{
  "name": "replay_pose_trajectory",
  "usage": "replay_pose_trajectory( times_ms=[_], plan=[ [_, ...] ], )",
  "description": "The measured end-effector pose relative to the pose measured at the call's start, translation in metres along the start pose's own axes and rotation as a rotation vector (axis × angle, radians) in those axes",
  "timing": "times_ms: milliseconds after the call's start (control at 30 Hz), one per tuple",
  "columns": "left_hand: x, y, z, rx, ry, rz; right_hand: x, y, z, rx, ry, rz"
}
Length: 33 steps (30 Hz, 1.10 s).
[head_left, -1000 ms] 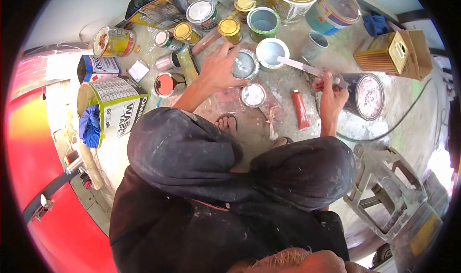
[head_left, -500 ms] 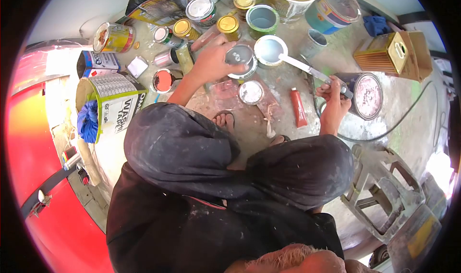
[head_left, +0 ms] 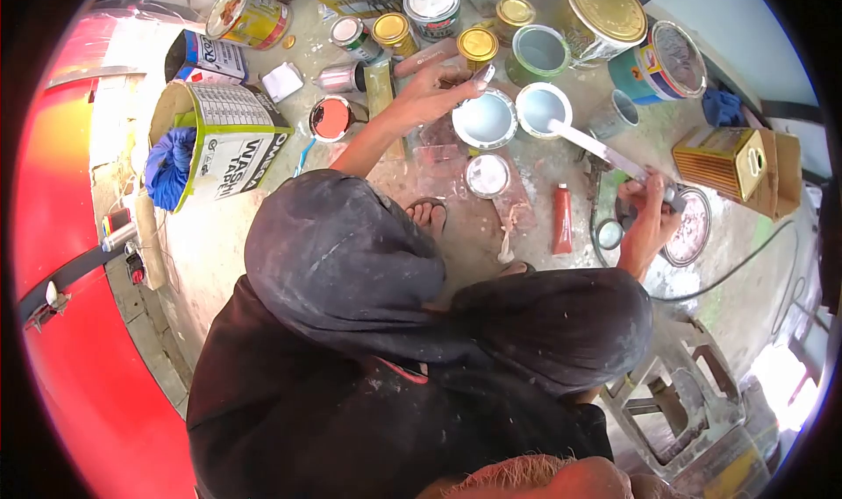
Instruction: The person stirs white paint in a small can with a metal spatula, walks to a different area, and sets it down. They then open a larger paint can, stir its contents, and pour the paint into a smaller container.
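Above an open can of pale paint [head_left: 485,118], my left hand [head_left: 430,96] is closed on a lid [head_left: 483,75], seen nearly edge-on and tilted. My right hand [head_left: 649,208] grips the dark end of a long pale stirring stick [head_left: 601,150]. The stick's far end rests at the rim of a second open can of pale blue-grey paint [head_left: 543,110], just right of the first. A small white-coated round container [head_left: 488,175] stands below the cans. Between it and my right hand lies a red tube [head_left: 562,220].
Paint cans with gold lids [head_left: 478,44] and a green-rimmed can [head_left: 538,53] stand behind. A can of orange-red paint [head_left: 331,117] and a labelled bucket [head_left: 230,144] are left. A cable [head_left: 732,275], yellow tin [head_left: 719,161] and stool [head_left: 680,389] are right.
The lid has risen off the can and tipped up in my left hand, showing the paint below. My right hand still holds the stick. The whole view has shifted.
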State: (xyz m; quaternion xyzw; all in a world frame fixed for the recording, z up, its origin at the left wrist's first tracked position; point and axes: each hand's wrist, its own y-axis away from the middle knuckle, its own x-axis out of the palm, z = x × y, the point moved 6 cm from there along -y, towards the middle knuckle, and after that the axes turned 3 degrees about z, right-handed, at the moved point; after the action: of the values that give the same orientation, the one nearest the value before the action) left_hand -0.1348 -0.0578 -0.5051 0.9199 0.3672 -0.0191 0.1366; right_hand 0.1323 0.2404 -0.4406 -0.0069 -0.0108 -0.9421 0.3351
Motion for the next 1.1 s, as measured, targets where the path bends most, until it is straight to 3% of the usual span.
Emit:
replay_pose_trajectory(
  times_ms=[200, 300, 400, 533, 633, 767, 900, 1100],
  plan=[
    [0.001, 0.006, -0.005, -0.079, -0.005, -0.006, 0.098, -0.021, -0.011, -0.023, 0.101, 0.501],
    [-0.001, 0.006, -0.001, -0.083, -0.021, 0.004, 0.141, -0.020, -0.025, -0.131, 0.365, 0.640],
    [0.000, 0.004, 0.003, -0.061, -0.011, 0.033, 0.164, -0.014, -0.029, -0.219, 0.620, 0.683],
    [-0.002, 0.005, 0.003, -0.081, -0.011, 0.007, 0.158, -0.014, -0.026, -0.195, 0.646, 0.640],
    [-0.001, 0.006, 0.004, -0.098, 0.000, -0.008, 0.138, -0.020, -0.008, -0.066, 0.179, 0.572],
    [0.001, 0.004, 0.005, -0.161, 0.025, -0.012, 0.096, -0.032, -0.006, 0.038, -0.017, 0.453],
    [-0.001, 0.006, 0.003, -0.151, 0.056, -0.006, 0.066, -0.033, -0.020, 0.104, -0.045, 0.450],
    [-0.002, 0.008, 0.005, -0.143, 0.046, -0.001, 0.047, -0.032, -0.053, 0.194, -0.336, 0.446]
  ],
)
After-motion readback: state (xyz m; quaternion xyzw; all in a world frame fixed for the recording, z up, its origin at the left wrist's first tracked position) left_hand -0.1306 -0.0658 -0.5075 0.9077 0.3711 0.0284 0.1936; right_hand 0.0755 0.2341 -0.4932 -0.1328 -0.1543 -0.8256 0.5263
